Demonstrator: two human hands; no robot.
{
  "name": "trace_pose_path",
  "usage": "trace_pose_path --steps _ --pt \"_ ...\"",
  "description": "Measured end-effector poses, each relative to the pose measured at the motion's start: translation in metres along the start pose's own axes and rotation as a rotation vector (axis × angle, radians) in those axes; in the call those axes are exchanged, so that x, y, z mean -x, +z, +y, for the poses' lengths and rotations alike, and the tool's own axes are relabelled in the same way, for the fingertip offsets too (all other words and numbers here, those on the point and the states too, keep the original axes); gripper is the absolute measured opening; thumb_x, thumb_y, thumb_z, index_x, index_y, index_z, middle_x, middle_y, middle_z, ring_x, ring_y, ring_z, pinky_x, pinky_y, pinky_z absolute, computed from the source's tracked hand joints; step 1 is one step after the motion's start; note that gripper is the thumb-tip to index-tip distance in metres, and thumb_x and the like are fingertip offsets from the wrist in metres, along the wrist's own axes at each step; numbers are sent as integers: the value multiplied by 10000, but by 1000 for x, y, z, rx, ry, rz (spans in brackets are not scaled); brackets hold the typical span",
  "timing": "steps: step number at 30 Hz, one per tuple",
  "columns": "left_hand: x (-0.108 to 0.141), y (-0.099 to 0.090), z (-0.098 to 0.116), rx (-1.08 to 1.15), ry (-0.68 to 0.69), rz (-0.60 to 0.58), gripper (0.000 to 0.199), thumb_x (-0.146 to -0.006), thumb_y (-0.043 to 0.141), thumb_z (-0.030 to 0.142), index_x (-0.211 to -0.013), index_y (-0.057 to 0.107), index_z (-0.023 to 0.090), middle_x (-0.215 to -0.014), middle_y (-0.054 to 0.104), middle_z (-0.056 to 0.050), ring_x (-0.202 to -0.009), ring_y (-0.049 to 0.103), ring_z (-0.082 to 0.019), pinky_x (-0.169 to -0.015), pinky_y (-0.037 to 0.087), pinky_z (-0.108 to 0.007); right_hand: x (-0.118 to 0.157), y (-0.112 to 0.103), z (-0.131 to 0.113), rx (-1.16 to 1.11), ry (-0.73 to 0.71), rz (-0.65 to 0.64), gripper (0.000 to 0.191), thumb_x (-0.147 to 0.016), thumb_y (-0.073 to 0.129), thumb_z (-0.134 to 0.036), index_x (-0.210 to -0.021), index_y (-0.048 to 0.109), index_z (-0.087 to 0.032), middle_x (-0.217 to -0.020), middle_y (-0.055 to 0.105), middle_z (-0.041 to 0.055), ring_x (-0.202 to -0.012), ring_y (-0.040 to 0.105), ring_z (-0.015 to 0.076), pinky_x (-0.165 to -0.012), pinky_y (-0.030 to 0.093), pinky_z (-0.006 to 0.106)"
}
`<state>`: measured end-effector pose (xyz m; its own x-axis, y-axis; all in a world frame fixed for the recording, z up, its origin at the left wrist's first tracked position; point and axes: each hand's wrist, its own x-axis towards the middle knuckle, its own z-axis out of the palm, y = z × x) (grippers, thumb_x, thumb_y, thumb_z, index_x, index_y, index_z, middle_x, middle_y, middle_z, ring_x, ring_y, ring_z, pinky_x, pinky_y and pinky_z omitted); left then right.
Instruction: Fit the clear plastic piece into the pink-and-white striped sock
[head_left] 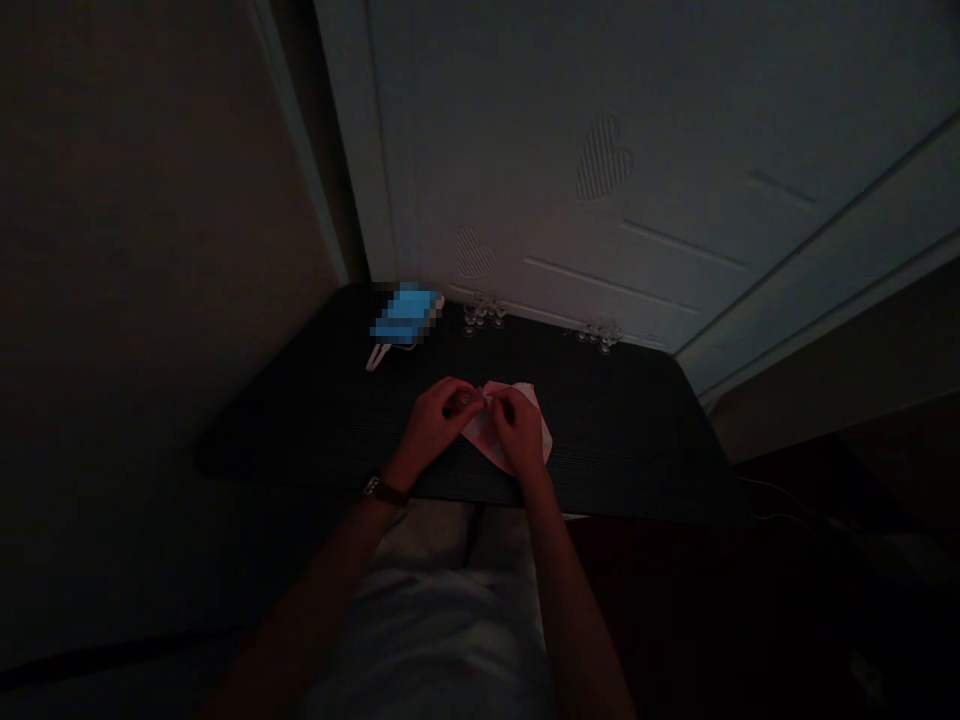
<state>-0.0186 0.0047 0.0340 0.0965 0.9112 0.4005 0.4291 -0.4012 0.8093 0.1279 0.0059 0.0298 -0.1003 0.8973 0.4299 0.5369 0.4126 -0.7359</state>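
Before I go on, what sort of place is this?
Probably a dim room in a home: a black wood-grain table stands before a pale panel with striped raised hearts.

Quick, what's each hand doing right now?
Left hand: fingers curled inward; too dark to tell what it holds.
Right hand: fingers curled over the pinkish sheet; grip cannot be told.

Two hands [437, 420] [521, 432], one sheet [484, 432] (one watch [373, 486])
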Motion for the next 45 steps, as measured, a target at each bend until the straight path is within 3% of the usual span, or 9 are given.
trace_pose_path --steps 6,13,24,34,45 --pt "0 -1 0 -10 5 4 175 -772 546 335 -883 554 200 -843 567 -24 -772 562 -161 -676 478 -276 -1 1 0 34 14 -11 146 -831 412 -215 -816 557 -208 -839 613 16 -784 557 161 -708 410 267" --pt "0 -4 1 -2 18 90 165 -777 541 322 -882 549 196 -863 555 -26 -790 552 -158 -722 477 -287 0 -2 -5 -4 -19 38 154 -836 396 -188 -846 550 -201 -870 608 29 -827 556 157 -746 413 263" --pt "1 1 -4 72 -3 -64 177 -776 533 321 -914 557 211 -889 610 -42 -798 597 -177 -729 491 -311 1 0 -5 -3 25 93 134 -837 419 -228 -826 551 -214 -835 612 27 -788 559 168 -719 420 278" --pt "0 0 -7 142 -44 -82 166 -794 513 351 -916 555 246 -871 641 -19 -794 617 -183 -726 494 -316 -1 3 -5 -46 21 90 157 -832 407 -200 -797 556 -234 -842 628 24 -777 573 181 -682 425 288" --pt "2 -1 -4 105 -34 -102 207 -796 513 367 -925 549 210 -838 636 -13 -748 606 -160 -687 473 -266 1 5 -2 -17 17 89 164 -834 424 -229 -829 586 -203 -840 628 27 -778 560 161 -695 413 266"
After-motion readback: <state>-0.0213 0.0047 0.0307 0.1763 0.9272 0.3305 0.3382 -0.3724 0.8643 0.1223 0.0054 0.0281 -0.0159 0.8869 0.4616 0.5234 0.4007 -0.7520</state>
